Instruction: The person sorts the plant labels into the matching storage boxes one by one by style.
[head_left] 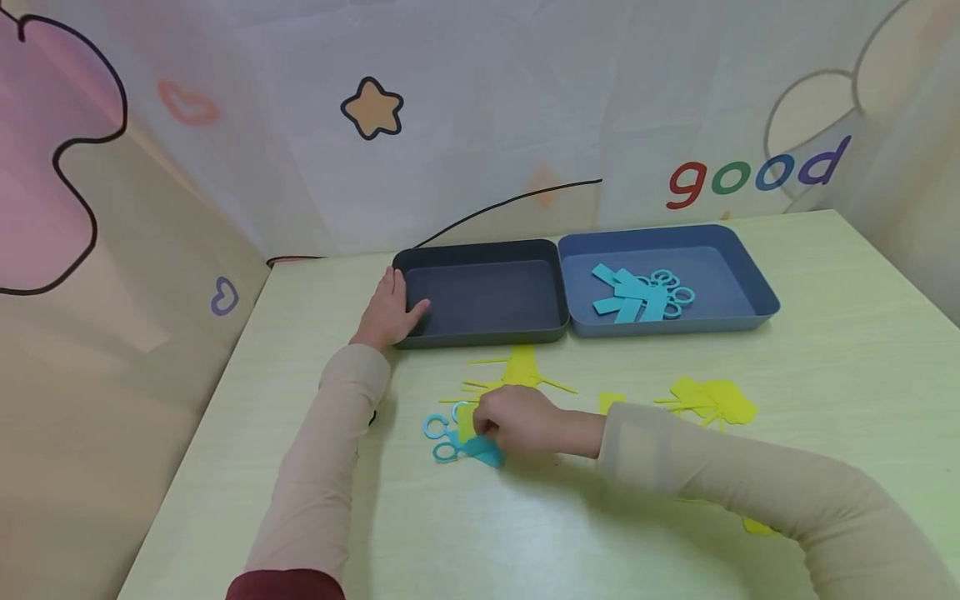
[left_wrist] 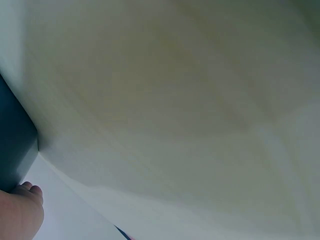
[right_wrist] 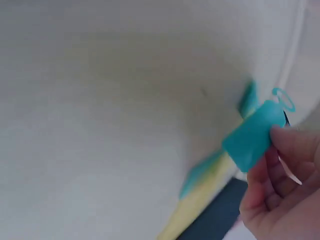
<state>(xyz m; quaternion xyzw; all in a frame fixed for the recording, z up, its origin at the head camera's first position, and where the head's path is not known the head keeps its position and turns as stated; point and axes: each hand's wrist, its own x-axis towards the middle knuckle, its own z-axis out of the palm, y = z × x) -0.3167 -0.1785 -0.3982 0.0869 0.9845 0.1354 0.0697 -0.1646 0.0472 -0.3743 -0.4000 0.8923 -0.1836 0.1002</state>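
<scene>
My right hand (head_left: pixel 517 421) pinches a teal tag (right_wrist: pixel 254 136) with a ring at one end between thumb and fingers, low above the table. Beneath and beside that hand lie more teal ring tags (head_left: pixel 447 450) and a yellow tag (head_left: pixel 467 423). A heap of yellow tags (head_left: pixel 522 367) with thin tails lies just beyond it. My left hand (head_left: pixel 386 310) rests on the left rim of a dark tray (head_left: pixel 480 339), its fingers extended along the outer side and its thumb over the edge. In the left wrist view only part of the left hand (left_wrist: pixel 22 212) shows.
A blue tray (head_left: pixel 720 283) stands against the dark one and holds several teal ring tags (head_left: pixel 637 292). Further yellow tags (head_left: pixel 720 402) lie at the right, some partly behind the right forearm. A printed cloth backdrop (head_left: pixel 480 125) rises behind the table.
</scene>
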